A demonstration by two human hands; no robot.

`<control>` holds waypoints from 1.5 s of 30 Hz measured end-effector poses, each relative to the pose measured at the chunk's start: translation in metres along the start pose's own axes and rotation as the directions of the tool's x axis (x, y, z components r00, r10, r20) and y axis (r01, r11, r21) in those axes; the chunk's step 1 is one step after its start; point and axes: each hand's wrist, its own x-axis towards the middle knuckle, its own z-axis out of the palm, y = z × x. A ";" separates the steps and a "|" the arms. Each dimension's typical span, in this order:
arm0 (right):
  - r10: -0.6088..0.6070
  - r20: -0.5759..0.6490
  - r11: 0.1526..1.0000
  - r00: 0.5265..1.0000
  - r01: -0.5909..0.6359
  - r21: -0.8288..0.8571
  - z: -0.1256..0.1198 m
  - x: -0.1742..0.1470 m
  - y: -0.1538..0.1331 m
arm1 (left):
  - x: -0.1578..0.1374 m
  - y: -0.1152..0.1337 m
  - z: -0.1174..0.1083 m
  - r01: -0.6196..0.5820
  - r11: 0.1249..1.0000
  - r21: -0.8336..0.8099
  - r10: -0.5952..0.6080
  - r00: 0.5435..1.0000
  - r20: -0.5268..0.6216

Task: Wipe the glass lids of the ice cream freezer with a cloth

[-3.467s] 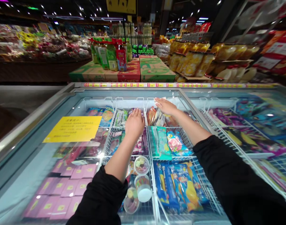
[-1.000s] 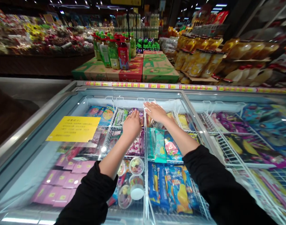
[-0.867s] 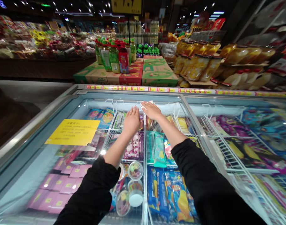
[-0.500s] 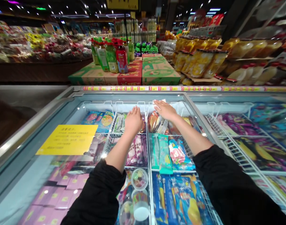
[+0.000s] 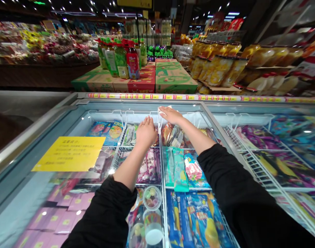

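A white cloth (image 5: 161, 109) lies under the right hand (image 5: 171, 115) at the far part of a freezer's glass lid (image 5: 78, 124), fingers outstretched, any grip impossible to tell. The left hand (image 5: 146, 132) lies flat nearby, fingers straight, close together. A yellow notice (image 5: 69, 153) sits left; packaged goods (image 5: 198, 217) show below.
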 end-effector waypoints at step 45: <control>0.026 -0.077 1.000 0.997 -0.026 -0.002 0.006 0.050 -0.006 | -0.003 0.001 0.000 -0.012 1.000 -0.004 0.011 1.000 -0.007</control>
